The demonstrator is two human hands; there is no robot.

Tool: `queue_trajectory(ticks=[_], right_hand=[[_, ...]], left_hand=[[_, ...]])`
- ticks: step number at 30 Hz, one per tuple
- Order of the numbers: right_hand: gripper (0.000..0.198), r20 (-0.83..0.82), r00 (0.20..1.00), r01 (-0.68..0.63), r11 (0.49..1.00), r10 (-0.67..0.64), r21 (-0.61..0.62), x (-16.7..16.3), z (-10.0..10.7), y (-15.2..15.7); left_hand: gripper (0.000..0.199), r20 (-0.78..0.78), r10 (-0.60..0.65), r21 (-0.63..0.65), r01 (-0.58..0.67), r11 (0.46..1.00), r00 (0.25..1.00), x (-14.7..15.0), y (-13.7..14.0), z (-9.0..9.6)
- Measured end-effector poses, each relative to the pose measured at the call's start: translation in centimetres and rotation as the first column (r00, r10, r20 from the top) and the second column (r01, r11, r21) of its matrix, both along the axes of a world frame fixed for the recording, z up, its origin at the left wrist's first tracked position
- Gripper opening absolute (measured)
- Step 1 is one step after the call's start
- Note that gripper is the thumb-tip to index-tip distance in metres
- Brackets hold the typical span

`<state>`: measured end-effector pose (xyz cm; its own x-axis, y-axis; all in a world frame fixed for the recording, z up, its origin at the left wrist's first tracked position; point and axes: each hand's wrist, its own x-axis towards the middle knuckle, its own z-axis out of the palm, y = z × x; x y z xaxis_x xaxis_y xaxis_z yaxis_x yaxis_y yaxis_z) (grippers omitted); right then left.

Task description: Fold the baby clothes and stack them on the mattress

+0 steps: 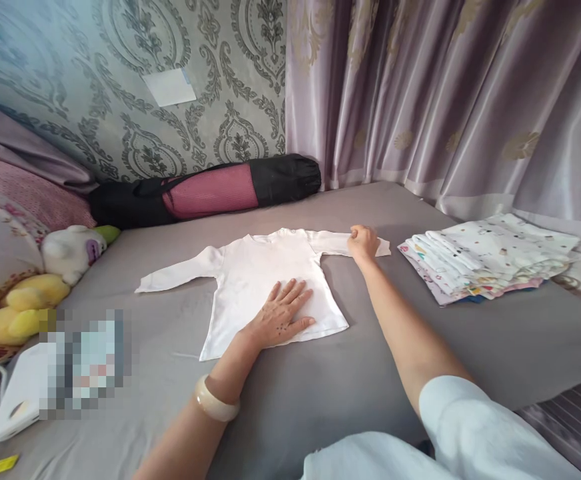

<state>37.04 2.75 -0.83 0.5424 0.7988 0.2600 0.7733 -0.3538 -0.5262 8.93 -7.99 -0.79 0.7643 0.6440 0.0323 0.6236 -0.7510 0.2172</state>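
A small white long-sleeved shirt lies spread flat on the grey bed sheet, its neckline toward the wall and both sleeves stretched out sideways. My left hand rests palm down on the lower front of the shirt, fingers spread, with a pale bangle on that wrist. On the right sleeve, close to the cuff, my right hand is closed with its fingers curled against the fabric. The fingertips of that hand are partly hidden.
Folded patterned cloths are stacked at the right. A black-and-pink rolled bag lies along the wall. Plush toys, a white device with cables and a blurred item are at the left. Curtains hang behind.
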Motion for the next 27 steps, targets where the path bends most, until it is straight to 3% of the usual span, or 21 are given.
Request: queue_trajectory(ticks=[3,6,11,20,27], right_hand=[[0.04,0.05,0.988,0.142,0.99,-0.143,0.025,0.5,-0.6,-0.1],[0.04,0.092,0.975,0.205,0.979,-0.204,0.006,0.6,-1.1,-0.1],[0.038,0.119,0.961,0.26,0.962,-0.25,-0.08,1.2,-1.8,0.0],[0.037,0.12,0.96,0.275,0.937,-0.254,-0.217,2.8,-1.1,0.3],[0.041,-0.035,0.965,0.237,0.923,-0.259,-0.304,5.2,0.0,0.5]], left_hand=[[0.064,0.026,-0.032,-0.023,0.033,0.999,0.999,0.1,0.6,0.8],[0.052,0.075,-0.04,-0.043,0.043,0.998,0.996,0.6,2.0,1.5],[0.036,0.15,0.031,-0.047,-0.024,0.999,0.988,2.1,6.3,0.6],[0.047,0.145,0.232,-0.03,-0.23,0.973,0.962,5.8,14.1,-2.2],[0.053,0.089,0.283,-0.087,-0.275,0.957,0.955,7.7,15.9,-2.2]])
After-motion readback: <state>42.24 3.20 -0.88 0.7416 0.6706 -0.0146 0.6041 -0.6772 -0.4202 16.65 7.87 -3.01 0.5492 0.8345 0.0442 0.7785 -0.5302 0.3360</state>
